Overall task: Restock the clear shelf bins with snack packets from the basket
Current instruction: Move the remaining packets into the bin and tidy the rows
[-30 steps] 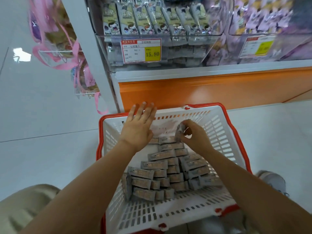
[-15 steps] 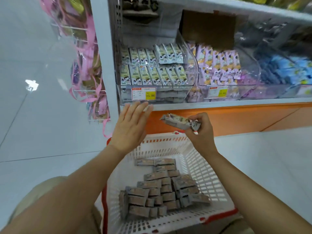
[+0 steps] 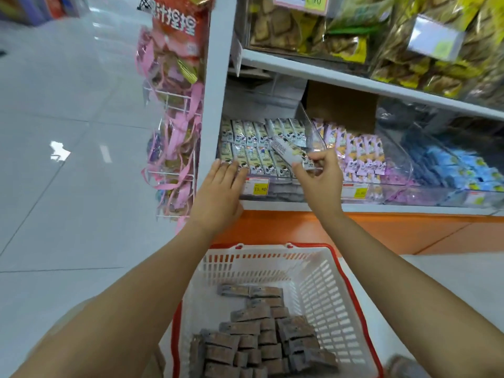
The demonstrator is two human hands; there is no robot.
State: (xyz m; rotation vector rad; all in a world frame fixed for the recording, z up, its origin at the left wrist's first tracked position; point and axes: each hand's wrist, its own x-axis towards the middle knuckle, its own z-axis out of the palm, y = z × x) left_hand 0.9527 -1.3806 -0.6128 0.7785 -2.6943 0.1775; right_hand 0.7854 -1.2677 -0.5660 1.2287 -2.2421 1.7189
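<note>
My right hand (image 3: 320, 181) pinches a few grey-white snack packets (image 3: 290, 152) and holds them over the front of the leftmost clear bin (image 3: 311, 126), which holds rows of matching packets (image 3: 253, 148). My left hand (image 3: 218, 196), fingers straight, rests against that bin's front lip beside its yellow price tag (image 3: 257, 186). Below, the white basket with a red rim (image 3: 321, 290) stands on the floor with several packets (image 3: 259, 339) stacked in it.
To the right sit clear bins of purple packets (image 3: 357, 156) and blue packets (image 3: 452, 170). The shelf above (image 3: 354, 83) carries bagged snacks. Pink-ribboned bags (image 3: 177, 148) hang on a wire rack left of the white upright. An orange plinth (image 3: 395, 230) runs under the shelf.
My right hand lifted packets out of the basket and up to the leftmost bin. My left hand rose from the basket to the bin's front. The view tilted up.
</note>
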